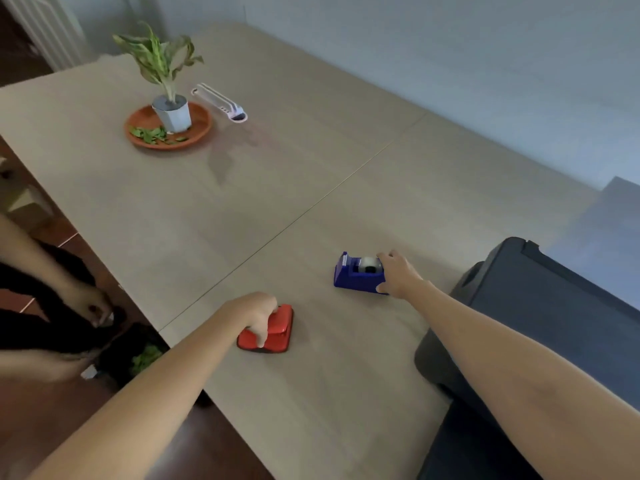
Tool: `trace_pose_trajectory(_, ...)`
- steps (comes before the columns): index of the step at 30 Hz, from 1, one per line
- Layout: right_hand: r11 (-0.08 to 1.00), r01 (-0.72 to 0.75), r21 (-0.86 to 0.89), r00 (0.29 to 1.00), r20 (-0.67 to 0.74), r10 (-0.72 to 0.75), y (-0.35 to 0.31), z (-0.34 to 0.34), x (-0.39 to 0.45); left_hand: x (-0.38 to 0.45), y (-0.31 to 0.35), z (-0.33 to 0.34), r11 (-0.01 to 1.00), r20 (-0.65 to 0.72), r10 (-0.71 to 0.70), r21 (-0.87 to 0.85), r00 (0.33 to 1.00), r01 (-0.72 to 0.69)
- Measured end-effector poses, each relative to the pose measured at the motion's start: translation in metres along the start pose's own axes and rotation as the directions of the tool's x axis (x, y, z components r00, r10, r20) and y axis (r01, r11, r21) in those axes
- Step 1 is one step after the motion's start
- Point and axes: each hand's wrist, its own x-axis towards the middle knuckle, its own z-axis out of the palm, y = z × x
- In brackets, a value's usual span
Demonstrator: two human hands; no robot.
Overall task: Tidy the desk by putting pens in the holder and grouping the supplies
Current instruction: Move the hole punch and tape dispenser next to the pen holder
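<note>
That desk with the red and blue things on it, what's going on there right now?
A person has both hands on desk supplies. The left hand is closed in a grip on a red stapler, and the right hand holds the back of a blue tape dispenser. Both items sit apart on the desk. Farther off, a potted plant stands on an orange saucer beside a white pen case.

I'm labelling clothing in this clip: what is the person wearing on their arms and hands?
Nothing that shows. Both forearms are bare from the bottom edge of the picture to the wrist, with no sleeve in view. The left hand and the right hand carry no glove, and no watch, bracelet or ring can be made out, though the picture is slightly blurred.
</note>
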Motion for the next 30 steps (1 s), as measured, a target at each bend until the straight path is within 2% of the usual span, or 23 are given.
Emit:
trace_pose_trajectory(5, 0.998, -0.037, 0.054, 0.999, 0.026, 0.035, -0.001, 0.007, 0.008, -0.004, -0.005, -0.006, 0.991, 0.003, 0.050, -0.123, 0.999, -0.049)
trace_pose_trajectory(9, 0.983, -0.081, 0.165, 0.996, 0.037, 0.076, 0.001, 0.005, 0.004, -0.016, -0.005, -0.021, 0.953, -0.085, 0.104, -0.277, 0.991, -0.124)
trace_pose_trajectory(15, 0.936, -0.108, 0.335, 0.994, 0.019, 0.108, 0.002, -0.031, -0.032, -0.055, 0.011, -0.052, 0.807, -0.250, 0.223, -0.495, 0.942, -0.322)
trace_pose_trajectory(17, 0.902, -0.096, 0.420, 0.993, -0.016, 0.113, 0.009, -0.049, -0.052, -0.068, 0.023, -0.064, 0.770, -0.277, 0.230, -0.534, 0.933, -0.348)
trace_pose_trajectory(21, 0.765, -0.037, 0.643, 0.978, -0.135, 0.160, 0.039, -0.093, -0.110, -0.098, 0.071, -0.087, 0.744, -0.352, 0.271, -0.514, 0.896, -0.427)
trace_pose_trajectory(24, 0.685, 0.013, 0.728, 0.946, -0.230, 0.226, 0.069, -0.122, -0.157, -0.121, 0.115, -0.099, 0.714, -0.396, 0.349, -0.475, 0.849, -0.515)
trace_pose_trajectory(27, 0.638, 0.062, 0.768, 0.897, -0.323, 0.301, 0.115, -0.146, -0.216, -0.148, 0.182, -0.103, 0.662, -0.405, 0.476, -0.419, 0.780, -0.621)
trace_pose_trajectory(30, 0.613, 0.064, 0.787, 0.829, -0.384, 0.406, 0.171, -0.163, -0.284, -0.178, 0.261, -0.099, 0.591, -0.363, 0.635, -0.340, 0.682, -0.732)
